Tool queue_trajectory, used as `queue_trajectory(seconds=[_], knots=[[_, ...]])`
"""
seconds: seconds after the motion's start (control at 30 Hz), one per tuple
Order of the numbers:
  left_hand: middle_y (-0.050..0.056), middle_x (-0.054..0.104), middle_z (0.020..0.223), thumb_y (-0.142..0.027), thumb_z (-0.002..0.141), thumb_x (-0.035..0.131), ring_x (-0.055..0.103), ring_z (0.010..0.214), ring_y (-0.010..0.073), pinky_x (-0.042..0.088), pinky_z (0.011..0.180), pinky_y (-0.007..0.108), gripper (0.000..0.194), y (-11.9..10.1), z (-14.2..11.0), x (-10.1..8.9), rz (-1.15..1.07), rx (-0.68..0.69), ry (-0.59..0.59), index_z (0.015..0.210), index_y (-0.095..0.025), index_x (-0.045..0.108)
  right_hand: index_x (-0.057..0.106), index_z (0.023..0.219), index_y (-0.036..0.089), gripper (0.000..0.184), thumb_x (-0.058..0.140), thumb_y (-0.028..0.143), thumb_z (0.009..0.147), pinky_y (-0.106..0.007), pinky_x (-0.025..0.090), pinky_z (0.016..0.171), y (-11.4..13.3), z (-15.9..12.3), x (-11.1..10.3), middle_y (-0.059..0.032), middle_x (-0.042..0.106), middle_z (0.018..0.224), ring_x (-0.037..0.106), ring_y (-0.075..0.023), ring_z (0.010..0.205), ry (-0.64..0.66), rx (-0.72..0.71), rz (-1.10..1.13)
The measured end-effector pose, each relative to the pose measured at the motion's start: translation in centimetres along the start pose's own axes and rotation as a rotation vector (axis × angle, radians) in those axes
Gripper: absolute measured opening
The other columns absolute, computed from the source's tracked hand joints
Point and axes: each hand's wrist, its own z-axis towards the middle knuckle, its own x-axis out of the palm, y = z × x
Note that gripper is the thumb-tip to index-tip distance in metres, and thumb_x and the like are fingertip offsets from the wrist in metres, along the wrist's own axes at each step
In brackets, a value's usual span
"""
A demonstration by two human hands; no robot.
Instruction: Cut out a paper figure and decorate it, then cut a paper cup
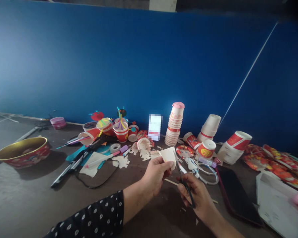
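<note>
My left hand (156,174) pinches a small piece of cream paper card (167,158) between thumb and fingers. My right hand (196,198) grips black-handled scissors (184,182), and their metal blades (176,163) reach up to the card's right edge. Both hands are held just above the dark tabletop (149,218), close together near its front. Small paper scraps lie beneath them. The scissor finger loops are partly hidden by my right hand.
Behind my hands lie stacked red-and-white paper cups, decorated cups with coloured straws, cut paper shapes, tape, pens, and a red-and-gold bowl (22,152). A black phone (238,195) lies to the right, with red wrappers beyond. A blue wall (114,59) stands behind the table.
</note>
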Motion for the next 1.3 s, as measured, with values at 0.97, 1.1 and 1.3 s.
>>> queue_trajectory(seconds=[0.97, 1.1, 1.3], knots=[[-0.001, 0.053, 0.047, -0.020, 0.055, 0.071, 0.043, 0.042, 0.0051, 0.031, 0.045, 0.019, 0.015, 0.25, 0.13, -0.08, 0.019, -0.019, -0.017, 0.057, -0.011, 0.059, 0.049, 0.081, 0.019, 0.048, 0.062, 0.062, 0.064, -0.019, 0.025, 0.038, 0.66, -0.25, -0.30, 0.0094, 0.042, 0.048, 0.034, -0.0054, 0.036, 0.074, 0.004, 0.079], [-0.001, 0.054, 0.049, -0.019, 0.055, 0.072, 0.045, 0.043, 0.0057, 0.034, 0.047, 0.019, 0.017, 0.16, -0.16, 0.09, 0.002, -0.042, -0.032, 0.057, -0.011, 0.058, 0.049, 0.080, 0.019, 0.048, 0.060, 0.063, 0.064, -0.019, 0.026, 0.037, 0.76, -0.27, -0.18, 0.0096, 0.041, 0.048, 0.033, -0.0054, 0.036, 0.061, 0.012, 0.058], [-0.001, 0.054, 0.048, -0.018, 0.055, 0.072, 0.046, 0.043, 0.0056, 0.036, 0.047, 0.018, 0.018, -0.02, -0.39, 0.33, 0.002, -0.072, -0.067, 0.056, -0.011, 0.055, 0.049, 0.078, 0.019, 0.047, 0.060, 0.062, 0.066, -0.018, 0.025, 0.036, 0.50, -0.15, -0.16, 0.0098, 0.042, 0.047, 0.034, -0.0051, 0.036, 0.052, 0.006, 0.048]])
